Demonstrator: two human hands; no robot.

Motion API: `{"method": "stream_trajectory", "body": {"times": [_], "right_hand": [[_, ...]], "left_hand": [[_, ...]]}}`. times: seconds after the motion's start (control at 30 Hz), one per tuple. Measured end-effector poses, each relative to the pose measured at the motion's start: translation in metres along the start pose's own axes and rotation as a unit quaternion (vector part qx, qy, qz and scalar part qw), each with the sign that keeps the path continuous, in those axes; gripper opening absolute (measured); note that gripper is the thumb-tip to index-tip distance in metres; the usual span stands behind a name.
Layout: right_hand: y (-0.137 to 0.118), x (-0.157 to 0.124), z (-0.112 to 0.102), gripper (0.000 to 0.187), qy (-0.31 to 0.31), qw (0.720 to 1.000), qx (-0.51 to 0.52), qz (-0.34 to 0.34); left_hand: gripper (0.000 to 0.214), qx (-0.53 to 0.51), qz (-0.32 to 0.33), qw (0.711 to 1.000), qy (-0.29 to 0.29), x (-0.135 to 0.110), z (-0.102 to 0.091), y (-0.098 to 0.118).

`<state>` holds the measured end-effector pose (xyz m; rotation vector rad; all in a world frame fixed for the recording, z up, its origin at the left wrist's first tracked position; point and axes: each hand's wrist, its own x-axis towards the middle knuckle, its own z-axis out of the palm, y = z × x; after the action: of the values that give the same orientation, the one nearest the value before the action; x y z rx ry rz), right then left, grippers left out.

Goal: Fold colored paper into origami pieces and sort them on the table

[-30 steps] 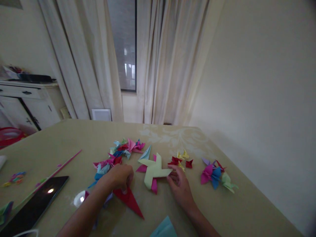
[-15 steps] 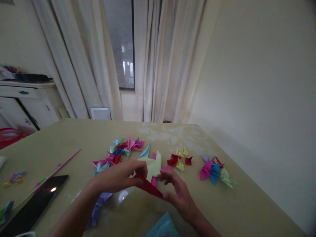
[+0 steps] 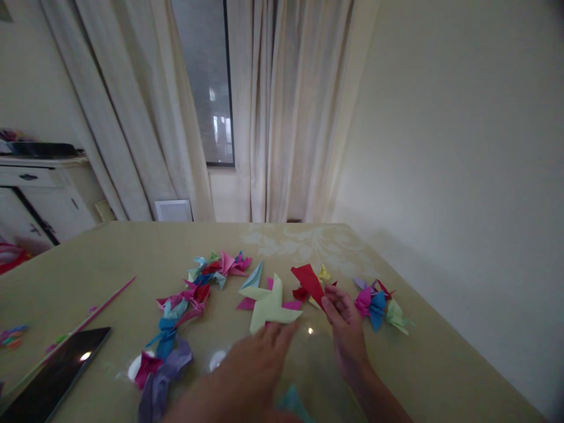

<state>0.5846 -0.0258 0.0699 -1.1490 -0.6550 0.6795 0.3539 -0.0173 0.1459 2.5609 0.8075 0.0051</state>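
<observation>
My right hand [image 3: 346, 326] pinches a red folded paper [image 3: 308, 285] between thumb and fingers, lifted above the table. Blurred by motion, my left hand [image 3: 251, 370] reaches forward with its fingers stretched out and holds nothing that I can see. Its fingertips are just in front of a pale green paper pinwheel [image 3: 269, 305] lying over pink paper; whether they touch it I cannot tell. Partly hidden by that hand, a light blue paper [image 3: 294, 402] lies at the bottom. Behind the red paper are small red and yellow folded pieces [image 3: 325, 274].
A curved row of colourful folded papers [image 3: 194, 299] lies to the left. More folded papers [image 3: 379, 305] form a cluster on the right. A dark phone or tablet [image 3: 59, 373] and a long pink-and-green stick [image 3: 101, 311] lie at far left. The wall [image 3: 462, 205] borders the table's right side.
My left hand has let go of the red paper and moved down, toward me. The right hand now holds that paper alone, raised farther to the right. The view has shifted slightly.
</observation>
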Motion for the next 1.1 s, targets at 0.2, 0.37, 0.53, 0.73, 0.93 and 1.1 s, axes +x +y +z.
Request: {"method": "stream_trajectory", "body": {"times": [0.2, 0.37, 0.53, 0.73, 0.93, 1.1], "right_hand": [[-0.005, -0.002, -0.001, 0.059, 0.003, 0.999, 0.033, 0.018], [-0.005, -0.009, 0.004, 0.067, -0.027, 0.998, 0.05, 0.042], [-0.005, -0.012, 0.007, 0.079, -0.046, 0.996, 0.06, 0.051], [0.001, -0.009, 0.003, 0.057, -0.065, 0.995, 0.052, 0.049], [0.003, -0.006, 0.0, 0.037, -0.079, 0.995, 0.027, 0.062], [0.003, -0.004, -0.002, 0.045, -0.056, 0.998, -0.008, 0.037]], "left_hand": [[0.073, 0.085, 0.042, 0.995, -0.019, 0.02, 0.122, 0.007], [0.064, 0.085, 0.043, 0.995, -0.036, 0.028, 0.125, -0.002], [0.058, 0.06, 0.063, 0.995, -0.053, 0.031, 0.082, 0.002], [0.064, 0.05, 0.048, 0.997, -0.043, 0.026, 0.045, -0.001], [0.097, -0.03, 0.009, 0.997, -0.066, 0.019, 0.024, -0.006], [0.074, -0.011, -0.006, 0.996, -0.085, 0.017, 0.019, -0.01]]}}
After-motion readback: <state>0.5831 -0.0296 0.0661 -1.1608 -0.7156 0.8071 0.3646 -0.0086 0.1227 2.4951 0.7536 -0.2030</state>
